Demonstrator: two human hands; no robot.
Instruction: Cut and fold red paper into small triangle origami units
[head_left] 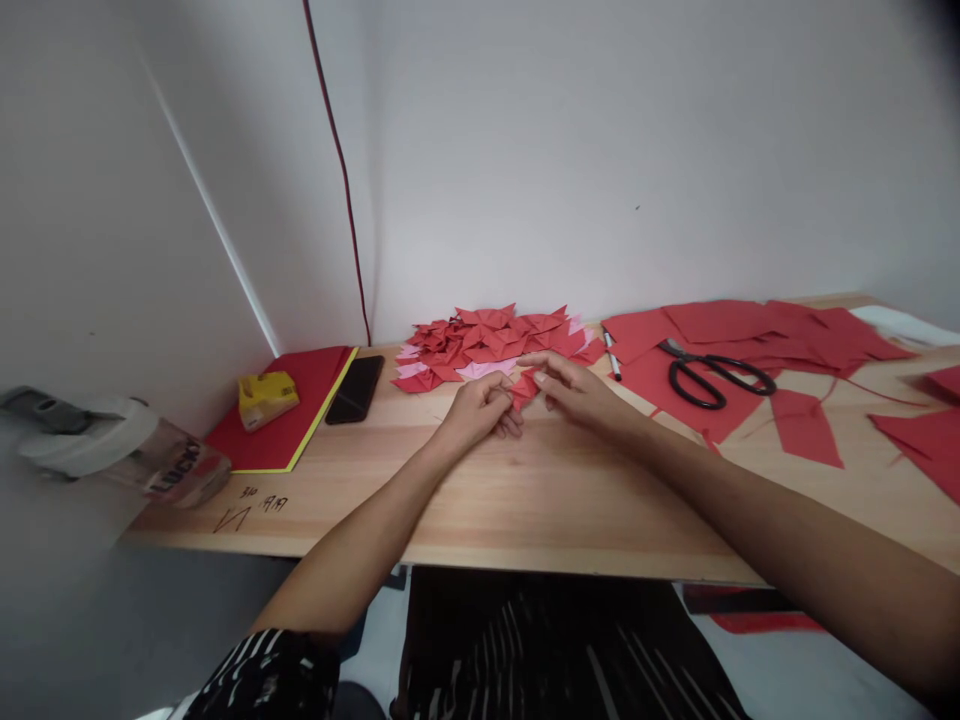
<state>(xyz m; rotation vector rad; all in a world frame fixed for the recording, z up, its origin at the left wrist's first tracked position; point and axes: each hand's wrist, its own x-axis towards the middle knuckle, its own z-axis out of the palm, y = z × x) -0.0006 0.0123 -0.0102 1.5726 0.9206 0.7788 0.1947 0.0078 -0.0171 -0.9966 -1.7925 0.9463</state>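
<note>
A small folded red paper piece (523, 388) lies on the wooden tabletop (525, 490) between my two hands. My left hand (480, 405) has its fingers curled and pinches the piece's left side. My right hand (574, 388) presses its fingertips on the piece's right side, fingers held together. Just behind my hands lies a heap of several folded red and pink paper shapes (491, 345).
Black scissors (712, 376) rest on flat red paper sheets (757, 330) at the right, with a pen (613, 358) beside them. A black phone (355, 389), a red notebook (289, 420) with a yellow tape dispenser (266, 398), and a plastic bottle (150, 455) sit at the left.
</note>
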